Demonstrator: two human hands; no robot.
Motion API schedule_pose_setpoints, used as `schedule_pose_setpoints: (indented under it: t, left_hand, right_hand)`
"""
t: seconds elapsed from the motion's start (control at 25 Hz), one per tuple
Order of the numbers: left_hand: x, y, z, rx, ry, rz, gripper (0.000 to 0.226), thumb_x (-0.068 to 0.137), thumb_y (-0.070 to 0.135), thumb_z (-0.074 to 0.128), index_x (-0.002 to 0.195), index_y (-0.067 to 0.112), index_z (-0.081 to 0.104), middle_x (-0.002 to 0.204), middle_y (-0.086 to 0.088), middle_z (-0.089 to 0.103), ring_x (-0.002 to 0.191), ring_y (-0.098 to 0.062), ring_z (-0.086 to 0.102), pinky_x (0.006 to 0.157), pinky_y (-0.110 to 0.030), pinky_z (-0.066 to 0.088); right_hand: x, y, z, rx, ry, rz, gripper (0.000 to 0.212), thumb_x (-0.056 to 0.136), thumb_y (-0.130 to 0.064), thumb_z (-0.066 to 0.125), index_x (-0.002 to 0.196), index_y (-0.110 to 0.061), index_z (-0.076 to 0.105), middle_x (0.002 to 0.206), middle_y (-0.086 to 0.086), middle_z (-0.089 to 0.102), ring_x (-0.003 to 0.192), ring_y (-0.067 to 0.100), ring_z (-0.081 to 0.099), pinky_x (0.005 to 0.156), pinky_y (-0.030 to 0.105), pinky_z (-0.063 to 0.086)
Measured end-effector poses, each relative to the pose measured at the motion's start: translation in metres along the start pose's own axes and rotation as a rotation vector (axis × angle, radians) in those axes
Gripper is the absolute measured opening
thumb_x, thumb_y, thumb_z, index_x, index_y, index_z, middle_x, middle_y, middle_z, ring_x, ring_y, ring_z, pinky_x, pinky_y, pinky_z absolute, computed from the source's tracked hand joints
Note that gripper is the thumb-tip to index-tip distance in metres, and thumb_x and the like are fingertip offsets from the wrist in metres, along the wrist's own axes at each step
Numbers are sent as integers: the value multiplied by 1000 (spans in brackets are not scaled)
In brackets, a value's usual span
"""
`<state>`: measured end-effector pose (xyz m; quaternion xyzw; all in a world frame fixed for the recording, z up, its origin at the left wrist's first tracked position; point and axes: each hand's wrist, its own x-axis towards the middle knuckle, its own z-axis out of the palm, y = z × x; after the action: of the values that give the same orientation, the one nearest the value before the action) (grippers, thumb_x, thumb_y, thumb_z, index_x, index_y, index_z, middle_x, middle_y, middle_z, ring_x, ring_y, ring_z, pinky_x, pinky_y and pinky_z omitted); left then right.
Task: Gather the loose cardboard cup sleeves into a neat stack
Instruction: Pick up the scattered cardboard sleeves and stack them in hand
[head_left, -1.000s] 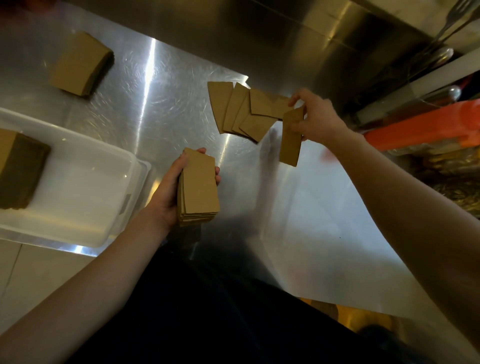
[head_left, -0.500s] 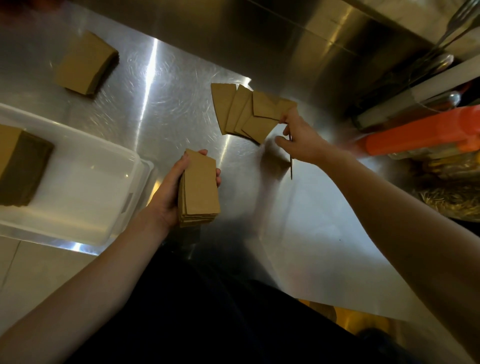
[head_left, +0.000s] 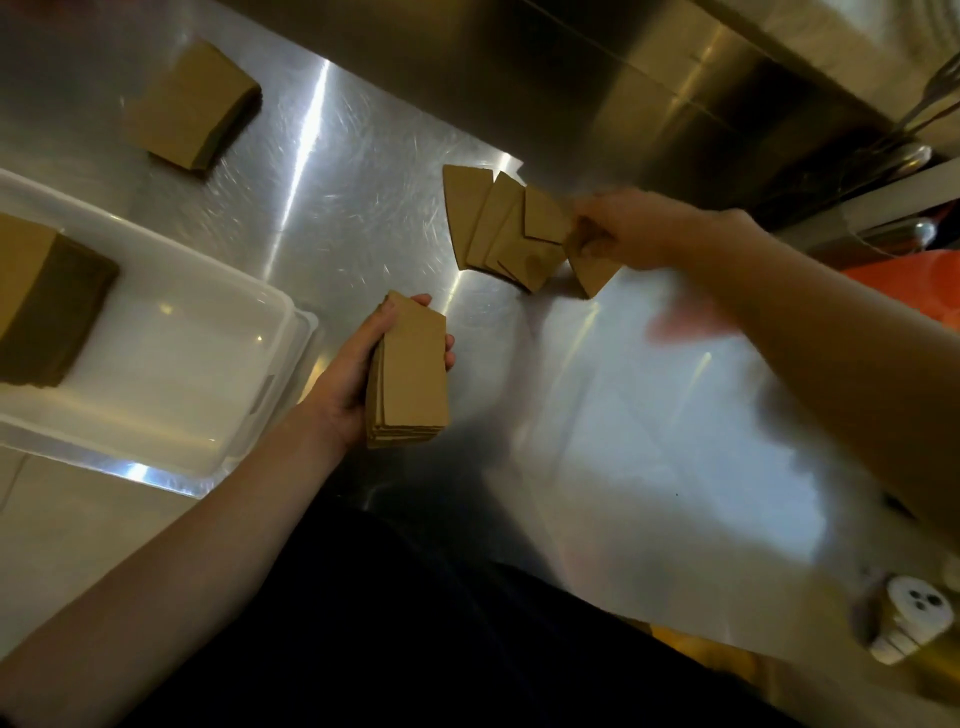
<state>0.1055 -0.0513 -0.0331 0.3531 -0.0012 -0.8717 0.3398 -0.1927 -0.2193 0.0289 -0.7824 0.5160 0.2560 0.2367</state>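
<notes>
Our left grip (head_left: 358, 374) clasps a stack of brown cardboard sleeves (head_left: 413, 374); our right grip (head_left: 634, 228) pinches 1 loose brown sleeve (head_left: 589, 270) beside the fanned pile (head_left: 498, 228).

The right hand (head_left: 631, 231) is blurred where it pinches 1 sleeve (head_left: 592, 270), its fingers indistinct. The stack (head_left: 410, 369) hides most fingers of the left hand (head_left: 345, 384). The fanned sleeves (head_left: 493, 223) overlap, count unclear. The left edge crops the tub (head_left: 171, 244).
</notes>
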Motion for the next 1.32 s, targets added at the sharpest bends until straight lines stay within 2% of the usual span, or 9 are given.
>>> schedule_pose_setpoints:
  t: [0.2, 0.36, 0.48, 0.64, 0.8, 0.92, 1.08, 1.2, 1.32]
  left_hand:
    - [3, 5, -2, -34, 10, 15, 38, 94, 47, 56, 125, 27, 61, 112, -17, 67, 96, -27, 69, 78, -40, 59]
    - [3, 7, -5, -51, 5, 24, 38, 91, 46, 61, 123, 26, 64, 113, -17, 68, 97, -28, 69, 77, -42, 59]
    - [4, 8, -6, -58, -1, 25, 42, 88, 46, 63, 124, 25, 61, 109, -17, 70, 94, -27, 70, 76, -41, 60]
    - [4, 6, -6, -60, 27, 12, 38, 94, 46, 55, 125, 25, 59, 108, -17, 70, 93, -27, 70, 75, -39, 60]
    - [5, 5, -6, -57, 32, -1, 38, 95, 47, 54, 125, 25, 60, 109, -17, 70, 94, -27, 70, 75, -40, 60]
    - [5, 6, -5, -24, 44, -1, 37, 94, 46, 56, 124, 25, 61, 108, -17, 71, 95, -28, 70, 75, -40, 60]
    - [4, 5, -2, -7, 55, -11, 36, 94, 47, 56, 123, 26, 63, 108, -17, 71, 95, -28, 70, 74, -39, 60]
    - [2, 5, 2, 7, 47, -18, 36, 93, 47, 56, 122, 26, 64, 108, -17, 71, 95, -27, 70, 75, -40, 60]
    - [-1, 4, 3, 23, 50, -16, 35, 92, 47, 59, 119, 26, 68, 109, -18, 71, 96, -28, 70, 76, -40, 60]
  right_hand:
    - [39, -4, -22, -266, -3, -110, 52, 86, -24, 66, 130, -19, 39, 116, 16, 50, 93, 36, 57, 65, 35, 41]
    - [63, -11, -13, -376, -22, -170, 71, 85, -24, 69, 144, -23, 30, 123, 18, 49, 101, 40, 57, 69, 34, 40]
    - [66, -8, -6, -404, -28, -161, 69, 85, -24, 69, 143, -24, 31, 118, 18, 50, 98, 40, 57, 70, 36, 41]
    - [61, -2, 2, -427, 73, -114, 61, 84, -23, 68, 135, -18, 34, 116, 18, 48, 81, 33, 56, 60, 35, 40]
    - [52, 4, 9, -412, 156, -81, 60, 81, -22, 72, 129, -15, 37, 118, 20, 43, 83, 36, 57, 59, 36, 43]
    - [43, 9, 8, -352, 200, -48, 55, 81, -22, 70, 125, -14, 37, 120, 22, 41, 87, 37, 54, 59, 36, 43]
    - [28, 22, -2, -201, 127, 59, 30, 92, -22, 58, 117, -11, 46, 108, 20, 55, 91, 38, 57, 68, 38, 43]
    - [4, 29, -5, 45, 211, 171, 26, 92, -16, 56, 116, -9, 52, 103, 21, 59, 92, 39, 58, 75, 44, 48]
    - [-23, 26, 7, 281, 330, 198, 20, 93, -10, 55, 112, -5, 55, 97, 16, 58, 90, 34, 59, 78, 42, 48]
